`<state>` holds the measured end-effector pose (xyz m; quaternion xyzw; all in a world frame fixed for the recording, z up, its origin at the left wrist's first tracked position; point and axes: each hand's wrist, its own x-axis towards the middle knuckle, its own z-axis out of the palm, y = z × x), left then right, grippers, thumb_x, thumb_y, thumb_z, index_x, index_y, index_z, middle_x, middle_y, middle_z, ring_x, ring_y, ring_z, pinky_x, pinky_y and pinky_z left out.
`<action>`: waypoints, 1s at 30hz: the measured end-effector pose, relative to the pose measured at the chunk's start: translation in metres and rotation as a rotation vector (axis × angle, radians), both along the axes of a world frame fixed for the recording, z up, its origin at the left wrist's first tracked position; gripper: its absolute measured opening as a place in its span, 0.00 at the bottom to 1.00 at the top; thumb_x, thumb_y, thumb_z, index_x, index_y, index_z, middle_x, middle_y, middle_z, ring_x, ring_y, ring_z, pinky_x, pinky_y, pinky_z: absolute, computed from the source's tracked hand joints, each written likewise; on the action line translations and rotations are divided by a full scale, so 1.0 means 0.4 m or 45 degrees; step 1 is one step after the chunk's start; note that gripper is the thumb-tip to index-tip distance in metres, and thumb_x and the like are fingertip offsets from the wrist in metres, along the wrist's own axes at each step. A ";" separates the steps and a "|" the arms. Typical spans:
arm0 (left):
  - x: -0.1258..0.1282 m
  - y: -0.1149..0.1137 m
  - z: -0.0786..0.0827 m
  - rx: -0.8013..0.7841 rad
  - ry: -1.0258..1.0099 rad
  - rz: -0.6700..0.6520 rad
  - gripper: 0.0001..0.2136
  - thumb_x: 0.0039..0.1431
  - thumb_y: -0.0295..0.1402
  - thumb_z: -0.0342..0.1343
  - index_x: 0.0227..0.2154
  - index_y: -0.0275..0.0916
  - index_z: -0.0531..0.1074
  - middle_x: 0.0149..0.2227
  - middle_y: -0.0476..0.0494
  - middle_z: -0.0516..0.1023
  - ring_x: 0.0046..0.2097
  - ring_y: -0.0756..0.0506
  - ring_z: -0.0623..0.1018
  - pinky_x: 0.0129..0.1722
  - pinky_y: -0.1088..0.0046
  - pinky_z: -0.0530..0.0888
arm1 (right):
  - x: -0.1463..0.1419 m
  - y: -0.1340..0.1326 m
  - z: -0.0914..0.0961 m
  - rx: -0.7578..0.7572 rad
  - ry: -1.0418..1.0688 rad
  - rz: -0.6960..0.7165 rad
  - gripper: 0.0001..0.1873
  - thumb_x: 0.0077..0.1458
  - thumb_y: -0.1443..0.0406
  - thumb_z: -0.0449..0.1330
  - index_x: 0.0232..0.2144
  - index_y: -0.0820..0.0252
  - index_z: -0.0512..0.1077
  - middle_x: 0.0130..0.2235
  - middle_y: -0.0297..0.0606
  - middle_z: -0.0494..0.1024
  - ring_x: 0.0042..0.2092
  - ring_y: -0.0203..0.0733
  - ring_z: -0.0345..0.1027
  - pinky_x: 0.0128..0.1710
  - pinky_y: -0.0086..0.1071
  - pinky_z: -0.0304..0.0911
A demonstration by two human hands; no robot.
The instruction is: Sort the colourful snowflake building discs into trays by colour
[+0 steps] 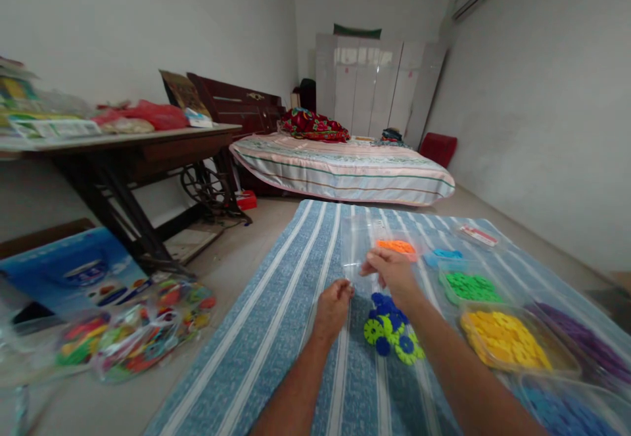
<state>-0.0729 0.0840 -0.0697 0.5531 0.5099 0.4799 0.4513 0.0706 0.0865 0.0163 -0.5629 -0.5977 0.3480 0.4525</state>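
Note:
My left hand (332, 304) and my right hand (389, 270) both pinch the near edge of a clear plastic bag (362, 242) that lies on a blue striped mat (276, 331). Inside the bag, near its far end, sit orange plastic pieces (397, 246). Just below my hands a small built cluster of blue and yellow-green round pieces (392, 334) rests on the mat.
Clear tubs of green (470, 287), yellow (507, 339), purple (586, 340) and blue (566, 413) pieces line the mat's right side. Bags of mixed coloured pieces (133, 337) and a blue box (73, 271) lie left. A dark table (142, 150) and a bed (345, 166) stand beyond.

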 end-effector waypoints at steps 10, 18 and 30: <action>0.012 0.000 -0.014 0.134 0.237 -0.179 0.09 0.42 0.33 0.57 0.29 0.42 0.77 0.38 0.40 0.80 0.44 0.35 0.75 0.48 0.58 0.69 | -0.235 0.076 0.007 0.070 -0.960 0.233 0.12 0.52 0.62 0.56 0.39 0.60 0.73 0.42 0.43 0.77 0.46 0.44 0.69 0.44 0.34 0.62; 0.001 -0.010 0.016 0.072 0.268 -0.134 0.14 0.47 0.37 0.56 0.37 0.40 0.76 0.39 0.40 0.79 0.41 0.40 0.77 0.44 0.64 0.71 | 0.018 0.126 0.016 -0.108 -1.395 -0.241 0.16 0.57 0.70 0.47 0.45 0.69 0.70 0.48 0.57 0.70 0.52 0.54 0.62 0.44 0.41 0.63; -0.006 0.007 0.019 -0.041 -0.010 -0.058 0.18 0.49 0.45 0.55 0.39 0.39 0.75 0.40 0.42 0.79 0.44 0.41 0.77 0.42 0.66 0.72 | 0.121 0.058 0.026 -0.138 -1.404 -0.074 0.13 0.58 0.67 0.49 0.37 0.62 0.74 0.40 0.48 0.78 0.42 0.46 0.71 0.39 0.34 0.61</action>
